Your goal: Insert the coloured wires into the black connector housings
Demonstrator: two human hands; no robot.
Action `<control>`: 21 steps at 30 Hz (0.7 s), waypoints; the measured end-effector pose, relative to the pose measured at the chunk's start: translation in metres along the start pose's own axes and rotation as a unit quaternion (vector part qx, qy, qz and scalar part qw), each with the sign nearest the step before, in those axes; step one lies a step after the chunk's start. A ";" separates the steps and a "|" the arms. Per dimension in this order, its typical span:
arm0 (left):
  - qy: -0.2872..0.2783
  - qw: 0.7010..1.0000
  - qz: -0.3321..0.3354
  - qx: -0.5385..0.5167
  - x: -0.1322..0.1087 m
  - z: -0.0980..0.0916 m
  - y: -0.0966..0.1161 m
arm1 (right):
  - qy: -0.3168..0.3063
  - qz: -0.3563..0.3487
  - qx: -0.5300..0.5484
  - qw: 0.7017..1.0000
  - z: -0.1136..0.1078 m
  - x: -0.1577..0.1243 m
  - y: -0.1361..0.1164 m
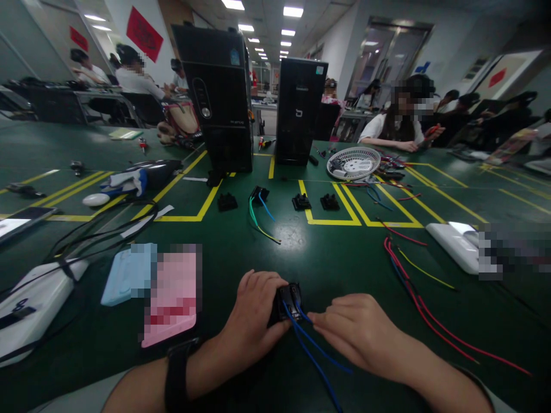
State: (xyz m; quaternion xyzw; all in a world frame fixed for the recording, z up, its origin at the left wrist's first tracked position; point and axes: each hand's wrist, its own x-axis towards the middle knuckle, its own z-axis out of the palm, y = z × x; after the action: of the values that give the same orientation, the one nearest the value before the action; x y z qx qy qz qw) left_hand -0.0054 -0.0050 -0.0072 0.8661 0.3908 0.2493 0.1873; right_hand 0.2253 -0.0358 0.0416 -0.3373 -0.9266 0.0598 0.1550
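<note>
A small black plastic socket-like block (296,293) with blue wires (317,381) coming out of it is in front of me. My left hand (257,305) grips it from the left, thumb below and fingers along its far side. To its right, my right hand (364,330) is closed, with thumb and fingertips pinched at one blue wire close to the block. Farther up the table sits a similar block (260,195) with green, yellow and blue wires. Three bare black blocks, among them one (227,201) at left and one (329,202) at right, stand in line with it.
Two black computer towers, a larger one (219,103) and a narrower one (300,112), stand beyond the blocks. Red wires (424,312) lie right; a white basket (355,163) is farther back. A pink case (172,298) and black cables (71,252) lie left. A co-worker (404,115) sits opposite.
</note>
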 end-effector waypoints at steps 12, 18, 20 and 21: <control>0.005 1.000 -0.006 -0.005 0.001 0.001 0.001 | 0.078 0.062 0.037 0.994 -0.004 -0.004 0.001; 0.009 1.000 -0.010 -0.010 0.001 0.000 0.000 | -0.001 0.035 0.030 0.999 -0.004 0.000 0.000; 0.003 1.000 -0.010 -0.013 0.001 0.001 -0.001 | -0.068 0.048 0.011 0.996 -0.004 0.001 0.002; 0.000 1.000 -0.012 -0.013 0.001 0.001 -0.002 | -0.089 0.060 0.005 0.994 -0.004 0.002 0.003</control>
State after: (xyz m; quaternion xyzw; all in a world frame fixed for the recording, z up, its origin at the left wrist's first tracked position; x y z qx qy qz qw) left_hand -0.0056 -0.0032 -0.0087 0.8588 0.3978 0.2521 0.2015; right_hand 0.2269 -0.0326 0.0453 -0.3850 -0.9144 0.1031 0.0699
